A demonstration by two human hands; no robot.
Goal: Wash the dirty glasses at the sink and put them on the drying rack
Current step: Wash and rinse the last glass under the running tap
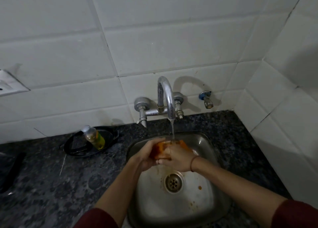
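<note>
White tiles cover the wall behind a dark speckled stone surface (232, 133), and a small steel sink (203, 141) is set into it. All places below are given from the tap (166, 96), which is fixed to the wall above the back edge of the sink.

A thin stream of water (173, 129) falls from the tap onto a glass (159, 149) stained orange, held over the basin just below the spout. The left hand (148, 156) is closed around the side of the glass. The right hand (177, 157) presses against its other side and rim; if its fingers go inside, I cannot tell. Below the hands is the drain (173, 181), with orange specks around it.

To the left of the tap, a small bottle (94, 137) stands on a black pan (77, 148) on the surface. No drying rack is in view.

To do this step well, I think the left hand should keep a firm hold, because wet glass slips easily. The mouth should be turned toward the stream so the water reaches the inside, while the right hand rubs the stained wall all around. The glass should stay low over the basin, away from the metal spout.
</note>
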